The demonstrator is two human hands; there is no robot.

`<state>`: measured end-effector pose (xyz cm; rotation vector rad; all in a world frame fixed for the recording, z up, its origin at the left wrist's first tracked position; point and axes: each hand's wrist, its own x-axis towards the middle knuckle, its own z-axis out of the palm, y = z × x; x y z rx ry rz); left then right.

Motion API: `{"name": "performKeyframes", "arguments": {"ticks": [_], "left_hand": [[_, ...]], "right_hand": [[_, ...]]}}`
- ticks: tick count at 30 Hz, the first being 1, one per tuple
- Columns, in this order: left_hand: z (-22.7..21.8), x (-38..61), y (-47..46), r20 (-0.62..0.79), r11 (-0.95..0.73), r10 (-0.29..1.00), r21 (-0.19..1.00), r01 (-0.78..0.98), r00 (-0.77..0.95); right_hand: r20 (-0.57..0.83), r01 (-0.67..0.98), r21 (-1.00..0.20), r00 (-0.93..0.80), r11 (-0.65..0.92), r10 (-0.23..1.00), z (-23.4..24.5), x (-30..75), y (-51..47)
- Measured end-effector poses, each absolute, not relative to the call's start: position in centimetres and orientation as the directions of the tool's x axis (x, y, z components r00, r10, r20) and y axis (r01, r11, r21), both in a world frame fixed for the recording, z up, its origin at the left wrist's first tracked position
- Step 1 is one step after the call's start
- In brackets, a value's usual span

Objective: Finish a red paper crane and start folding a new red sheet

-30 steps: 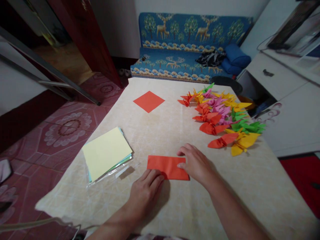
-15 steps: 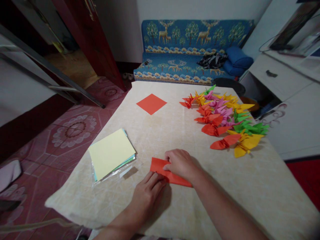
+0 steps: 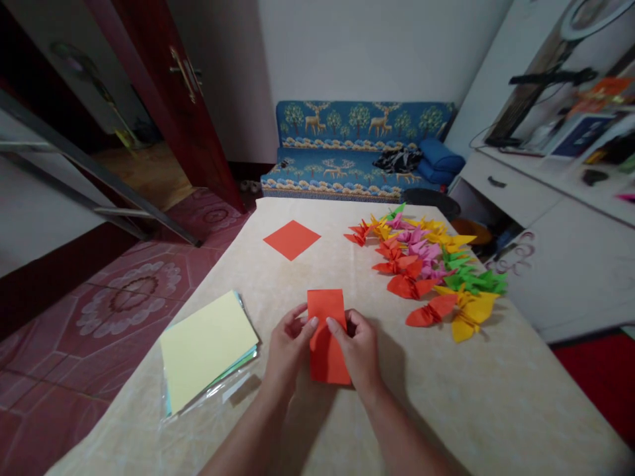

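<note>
A folded red sheet of origami paper [image 3: 327, 357], now a tall narrow rectangle, is held up over the near part of the table. My left hand [image 3: 292, 344] grips its left edge, thumb on the front face and fingers curled behind. On the right edge my right hand [image 3: 360, 344] pinches it the same way. The two thumb tips lie close together on the paper. Farther back, a flat red square sheet [image 3: 292, 239] rests on the tablecloth with a corner toward me.
To the left lies a pack of coloured paper [image 3: 208, 350], pale yellow on top, in clear plastic. Many folded paper cranes [image 3: 421, 254] in red, pink, yellow and green crowd the table's right side. Behind the table [image 3: 238, 264] stands a blue patterned sofa [image 3: 337, 165]; a white cabinet [image 3: 560, 251] is at right.
The folded red paper has been lifted off the table and turned upright. My hands went from pressing it flat to holding its two sides. The head view has tilted up.
</note>
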<state>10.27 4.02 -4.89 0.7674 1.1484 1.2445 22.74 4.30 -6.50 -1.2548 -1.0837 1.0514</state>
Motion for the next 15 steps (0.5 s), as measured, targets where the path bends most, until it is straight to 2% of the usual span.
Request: {"name": "performKeyframes", "arguments": {"ticks": [6, 15], "left_hand": [[-6.0, 11.8, 4.8, -0.288, 0.259, 0.958, 0.854, -0.451, 0.003], [-5.9, 11.6, 4.2, -0.343, 0.352, 0.935, 0.868, -0.349, 0.089]], "right_hand": [[0.057, -0.061, -0.996, 0.196, 0.071, 0.979, -7.0, 22.4, 3.6], [0.075, -0.079, -0.992, 0.281, 0.101, 0.957, -5.8, 23.6, 3.7]]}}
